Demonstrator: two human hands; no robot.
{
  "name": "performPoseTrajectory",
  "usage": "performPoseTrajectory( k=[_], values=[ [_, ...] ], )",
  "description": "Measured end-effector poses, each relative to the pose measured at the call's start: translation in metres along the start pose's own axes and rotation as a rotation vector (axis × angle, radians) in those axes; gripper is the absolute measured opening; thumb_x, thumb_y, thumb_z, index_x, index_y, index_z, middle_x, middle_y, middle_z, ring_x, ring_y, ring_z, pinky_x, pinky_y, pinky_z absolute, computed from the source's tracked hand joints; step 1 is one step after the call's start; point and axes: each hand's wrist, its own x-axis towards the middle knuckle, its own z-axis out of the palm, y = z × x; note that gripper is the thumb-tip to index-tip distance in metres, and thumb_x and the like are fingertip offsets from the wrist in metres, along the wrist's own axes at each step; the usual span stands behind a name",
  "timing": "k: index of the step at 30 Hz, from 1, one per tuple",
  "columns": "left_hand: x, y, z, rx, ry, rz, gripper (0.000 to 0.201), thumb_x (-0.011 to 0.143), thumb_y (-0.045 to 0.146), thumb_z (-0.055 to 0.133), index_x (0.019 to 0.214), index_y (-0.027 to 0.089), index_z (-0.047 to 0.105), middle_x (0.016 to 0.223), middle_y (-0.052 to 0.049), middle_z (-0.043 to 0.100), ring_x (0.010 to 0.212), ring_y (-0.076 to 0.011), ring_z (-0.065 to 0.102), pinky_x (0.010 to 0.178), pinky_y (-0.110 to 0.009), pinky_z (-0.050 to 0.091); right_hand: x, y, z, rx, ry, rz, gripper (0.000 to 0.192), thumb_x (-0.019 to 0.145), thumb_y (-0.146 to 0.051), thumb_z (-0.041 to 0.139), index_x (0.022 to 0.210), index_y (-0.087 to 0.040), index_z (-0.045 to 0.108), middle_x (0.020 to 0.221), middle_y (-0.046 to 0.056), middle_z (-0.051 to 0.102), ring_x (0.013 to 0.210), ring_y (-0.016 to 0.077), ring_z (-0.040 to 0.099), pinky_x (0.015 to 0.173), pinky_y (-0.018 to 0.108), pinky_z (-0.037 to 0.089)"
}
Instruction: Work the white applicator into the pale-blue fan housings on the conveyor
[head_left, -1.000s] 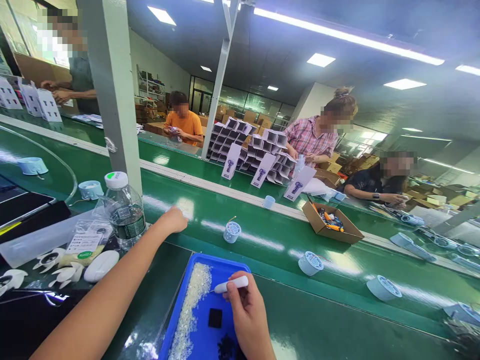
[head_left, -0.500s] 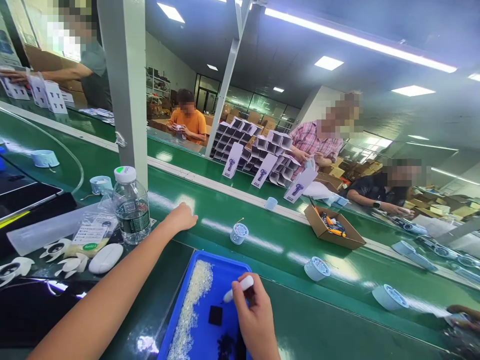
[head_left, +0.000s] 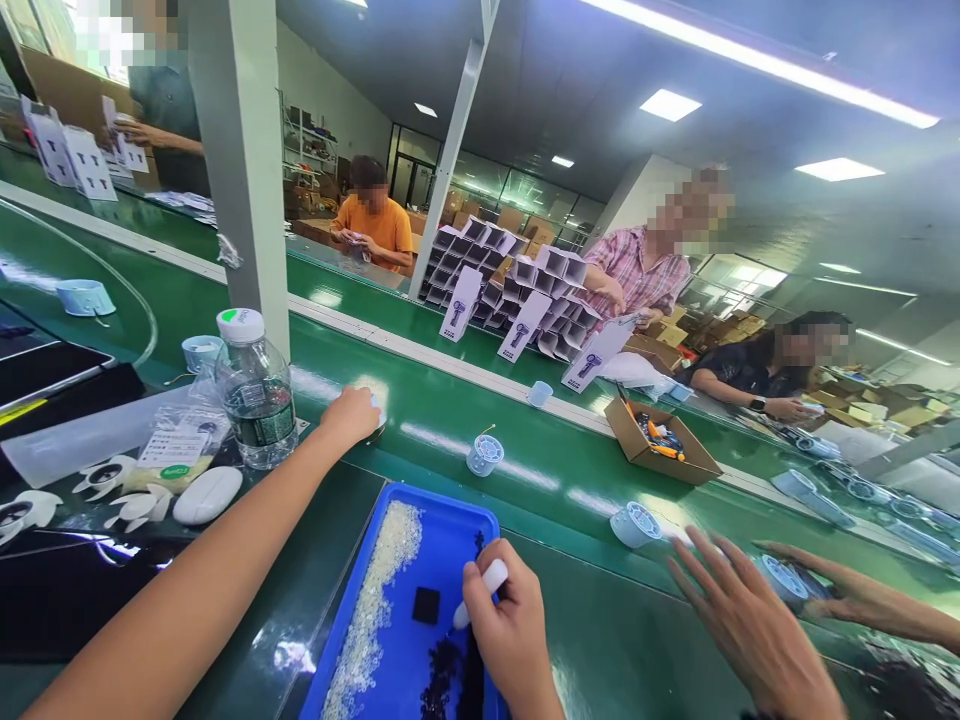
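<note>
My left hand (head_left: 349, 416) reaches across onto the green conveyor belt (head_left: 540, 470). Its fingers curl over a pale blue round part (head_left: 379, 409) that shows only at the fingertips. My right hand (head_left: 511, 628) holds a white pen-like tool (head_left: 484, 590) with its tip down over a blue tray (head_left: 450, 525) near the front edge. In the tray lie a strip of small clear beads (head_left: 375, 600), a black square pad (head_left: 426, 605) and a heap of small black bits (head_left: 444, 688).
A co-worker's two hands (head_left: 750, 630) reach in from the right toward a round part (head_left: 780, 582). More round parts (head_left: 484, 455) ride the belt. A water bottle (head_left: 255, 400), white case (head_left: 208, 495), pillar (head_left: 240, 170) and cardboard box (head_left: 649, 445) stand around.
My left hand has closed over a pale round part on the belt. A co-worker's hands have come in at the lower right. The round parts have drifted right along the belt.
</note>
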Motion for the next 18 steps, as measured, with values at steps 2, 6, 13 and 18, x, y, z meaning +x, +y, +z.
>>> performPoseTrajectory(
  k=[2, 6, 13, 18],
  values=[
    [0.002, -0.001, 0.002, -0.002, -0.012, 0.006, 0.039, 0.077, 0.030, 0.046, 0.109, 0.013, 0.059, 0.115, -0.019, 0.055, 0.103, -0.0313, 0.055, 0.082, -0.038, 0.043, 0.000, 0.000, 0.000, -0.023, -0.003, -0.013, 0.029, 0.081, -0.023, 0.048, 0.059, -0.023, 0.031, 0.053, -0.007, 0.035, 0.048, 0.0100, 0.035, 0.048, 0.022, 0.029],
    [0.000, -0.001, 0.004, -0.002, 0.009, 0.002, 0.040, 0.075, 0.029, 0.049, 0.111, 0.016, 0.060, 0.116, -0.018, 0.054, 0.112, -0.0343, 0.046, 0.086, -0.041, 0.041, 0.001, 0.002, 0.001, -0.059, 0.018, -0.033, 0.028, 0.082, -0.023, 0.049, 0.060, -0.023, 0.031, 0.055, -0.006, 0.035, 0.049, 0.0099, 0.034, 0.048, 0.022, 0.029],
    [-0.006, 0.012, -0.003, -0.039, 0.131, 0.069, 0.032, 0.077, 0.027, 0.046, 0.099, 0.010, 0.062, 0.113, -0.020, 0.052, 0.115, -0.0329, 0.042, 0.091, -0.040, 0.037, -0.001, 0.005, 0.003, -0.082, 0.043, -0.110, 0.028, 0.083, -0.021, 0.049, 0.060, -0.023, 0.033, 0.056, -0.006, 0.038, 0.049, 0.0099, 0.036, 0.048, 0.022, 0.031],
    [-0.018, 0.034, -0.013, -0.553, 0.035, 0.051, 0.023, 0.076, 0.034, 0.046, 0.082, 0.014, 0.055, 0.092, -0.011, 0.060, 0.087, -0.0238, 0.057, 0.073, -0.033, 0.045, -0.002, -0.002, 0.008, -0.047, -0.011, -0.154, 0.025, 0.084, -0.022, 0.049, 0.062, -0.022, 0.037, 0.058, -0.005, 0.041, 0.050, 0.0101, 0.040, 0.049, 0.021, 0.033]
  ],
)
